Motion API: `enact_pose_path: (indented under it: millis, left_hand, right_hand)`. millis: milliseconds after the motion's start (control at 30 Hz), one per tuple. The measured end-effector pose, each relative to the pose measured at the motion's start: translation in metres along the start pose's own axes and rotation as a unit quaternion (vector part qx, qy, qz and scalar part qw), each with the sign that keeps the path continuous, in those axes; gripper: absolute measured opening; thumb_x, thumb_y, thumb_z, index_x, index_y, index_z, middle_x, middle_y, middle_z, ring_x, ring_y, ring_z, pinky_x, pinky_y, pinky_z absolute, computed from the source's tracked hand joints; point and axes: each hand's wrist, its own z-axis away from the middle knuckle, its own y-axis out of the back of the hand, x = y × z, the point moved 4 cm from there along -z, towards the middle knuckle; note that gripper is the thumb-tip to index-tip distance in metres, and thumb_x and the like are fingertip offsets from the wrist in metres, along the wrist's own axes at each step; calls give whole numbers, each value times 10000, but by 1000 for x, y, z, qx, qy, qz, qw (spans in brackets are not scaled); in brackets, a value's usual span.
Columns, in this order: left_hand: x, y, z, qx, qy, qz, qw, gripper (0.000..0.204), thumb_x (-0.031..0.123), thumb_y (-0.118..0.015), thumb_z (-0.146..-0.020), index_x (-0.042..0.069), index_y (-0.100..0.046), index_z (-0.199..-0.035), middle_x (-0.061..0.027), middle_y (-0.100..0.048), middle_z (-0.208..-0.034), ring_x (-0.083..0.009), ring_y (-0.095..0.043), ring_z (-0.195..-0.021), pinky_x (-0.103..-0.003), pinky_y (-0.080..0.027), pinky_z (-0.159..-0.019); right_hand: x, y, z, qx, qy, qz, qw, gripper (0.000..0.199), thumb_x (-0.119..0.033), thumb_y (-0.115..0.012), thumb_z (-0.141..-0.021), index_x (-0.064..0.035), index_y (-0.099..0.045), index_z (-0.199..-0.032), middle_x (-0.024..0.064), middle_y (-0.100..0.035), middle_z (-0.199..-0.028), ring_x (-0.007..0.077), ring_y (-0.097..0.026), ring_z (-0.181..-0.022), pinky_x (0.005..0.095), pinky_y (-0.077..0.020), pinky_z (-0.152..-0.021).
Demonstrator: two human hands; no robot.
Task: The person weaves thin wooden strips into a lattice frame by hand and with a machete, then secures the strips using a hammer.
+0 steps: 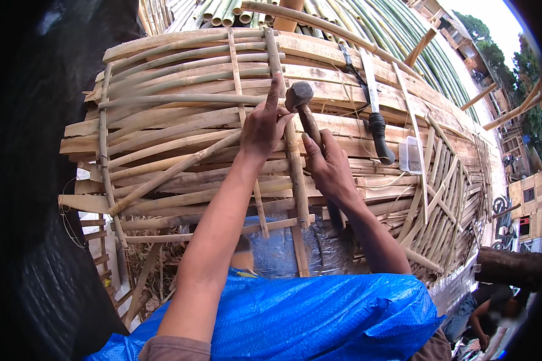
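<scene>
My right hand grips the wooden handle of a hammer, whose dark metal head is raised just right of my left index finger. My left hand rests on a woven frame of split bamboo slats, index finger stretched up along a thin upright strip, the other fingers pinching at it. I cannot make out a nail under the fingers. The hammer head hovers close to the strip, a finger's width from my left fingertip.
A long knife with a black handle lies on the slats to the right, beside a small clear plastic box. Blue tarpaulin covers my lap. Green bamboo poles are stacked behind. Another person crouches at lower right.
</scene>
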Motion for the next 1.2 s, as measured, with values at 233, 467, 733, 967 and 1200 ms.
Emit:
enact_pose_path:
  millis: [233,467,733,967,1200]
  left_hand:
    - [-1,3,0,-4,20,23,1000,1010,123,-773,-833,211,-113,-1593,-83,-755,-882,-246,-739,-807,-369,-577,-758]
    - [-4,4,2,6,29,14,999,1008,139,-781,-828,183,-124,-1591,-88,-753,-858,-249,-737,-795,-365,-578,-753]
    - [-2,2,-2,-26,49,21,998,970,111,-787,-812,164,-189,-1574,-93,-752,-868,-257,-736,-802,-372,-572,-749]
    - [-4,3,-2,-4,43,27,999,914,150,-782,-821,155,-236,-1554,-72,-750,-870,-291,-722,-816,-413,-563,-736]
    - [3,3,-9,-33,71,2,997,936,172,-781,-822,131,-208,-1562,-67,-748,-849,-306,-717,-801,-427,-563,-728]
  right_hand:
    - [-35,21,11,19,64,-146,987,315,-325,-542,-1034,-20,-500,-964,115,-536,-643,174,-521,-538,359,-418,-514]
    - [-12,7,5,2,21,-37,999,320,-323,-525,-1036,-8,-500,-985,161,-546,-638,256,-519,-532,426,-398,-534]
    - [10,-9,0,-6,2,-50,999,360,-356,-541,-1023,2,-521,-994,189,-549,-675,284,-519,-613,445,-401,-602]
    - [-15,14,6,22,38,-156,987,331,-354,-517,-1043,-37,-508,-949,56,-524,-624,124,-516,-546,339,-415,-509]
    - [10,-1,-4,8,52,-10,999,361,-350,-540,-1029,-1,-485,-956,194,-537,-646,275,-514,-570,432,-403,-568]
